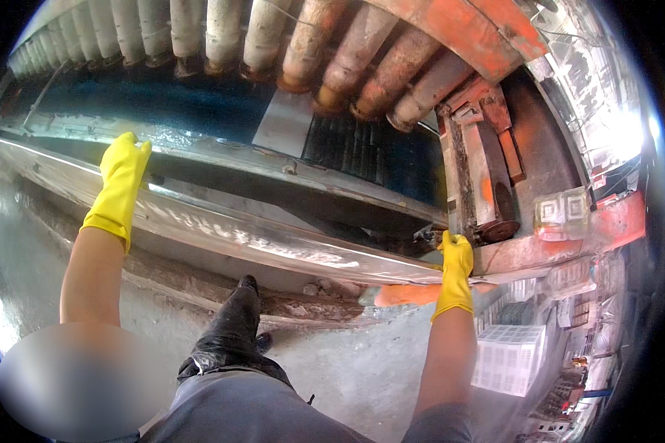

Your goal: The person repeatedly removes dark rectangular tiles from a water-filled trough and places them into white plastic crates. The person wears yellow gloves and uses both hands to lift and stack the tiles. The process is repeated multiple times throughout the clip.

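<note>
A long, shiny metal panel (251,240) stretches across in front of me, from the far left down to the right. My left hand (122,181), in a yellow rubber glove, is closed over its upper edge near the left end. Toward the right end, my right hand (455,269), gloved the same way, is closed at the panel's edge beside a small dark metal fitting (428,235). Both sets of fingertips are partly hidden behind the gloves. Just beyond the panel runs a dark gap, then a metal rail (273,164).
Behind the rail lies a dark blue bed with a pale flat plate (284,122). Above it hangs a row of rusty rollers (303,52). An orange machine frame (488,173) stands at the right. A white crate (511,358) sits on the grey floor (332,362); a low ledge (177,284) runs by my feet.
</note>
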Demonstrator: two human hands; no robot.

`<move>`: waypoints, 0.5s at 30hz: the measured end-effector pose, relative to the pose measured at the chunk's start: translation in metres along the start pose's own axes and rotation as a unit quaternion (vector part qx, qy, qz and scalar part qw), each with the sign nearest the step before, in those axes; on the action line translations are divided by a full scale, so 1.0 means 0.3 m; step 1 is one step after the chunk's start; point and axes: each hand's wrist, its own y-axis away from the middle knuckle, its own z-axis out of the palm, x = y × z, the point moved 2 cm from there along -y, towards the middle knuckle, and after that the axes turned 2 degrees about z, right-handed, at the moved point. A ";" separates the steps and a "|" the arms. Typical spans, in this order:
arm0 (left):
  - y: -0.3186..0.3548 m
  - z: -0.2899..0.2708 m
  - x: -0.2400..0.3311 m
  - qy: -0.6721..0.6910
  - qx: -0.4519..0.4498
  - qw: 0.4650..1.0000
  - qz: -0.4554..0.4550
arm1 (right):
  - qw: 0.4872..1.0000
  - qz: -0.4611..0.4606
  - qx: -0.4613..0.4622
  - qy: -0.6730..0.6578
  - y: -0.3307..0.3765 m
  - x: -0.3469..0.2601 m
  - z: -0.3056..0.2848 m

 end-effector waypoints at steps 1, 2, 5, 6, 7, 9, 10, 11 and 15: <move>-0.002 0.001 0.003 -0.003 0.000 1.000 0.002 | 1.000 -0.002 0.002 0.005 0.001 0.005 -0.003; -0.003 0.001 -0.002 -0.004 0.000 1.000 0.002 | 1.000 -0.006 0.002 0.009 0.003 -0.005 -0.005; -0.008 0.007 -0.020 -0.006 0.003 1.000 0.002 | 0.999 0.009 -0.027 0.023 0.004 -0.029 -0.020; -0.009 0.010 -0.026 -0.005 0.006 1.000 0.001 | 0.999 0.018 -0.041 0.027 0.009 -0.038 -0.022; -0.009 0.010 -0.032 -0.004 0.010 1.000 0.000 | 0.999 0.015 -0.041 0.016 0.010 -0.041 -0.013; -0.008 0.007 -0.015 0.001 0.004 1.000 0.007 | 0.999 0.015 -0.033 -0.002 -0.005 -0.005 -0.009; -0.009 0.006 -0.009 0.004 0.001 1.000 0.010 | 0.999 0.019 -0.029 -0.002 -0.011 0.013 -0.008; -0.010 0.005 -0.011 0.006 0.000 1.000 0.009 | 0.999 0.022 -0.027 -0.002 -0.015 0.016 -0.003; -0.015 0.009 -0.018 0.012 0.001 1.000 0.004 | 0.999 0.025 -0.024 -0.014 -0.018 0.017 0.006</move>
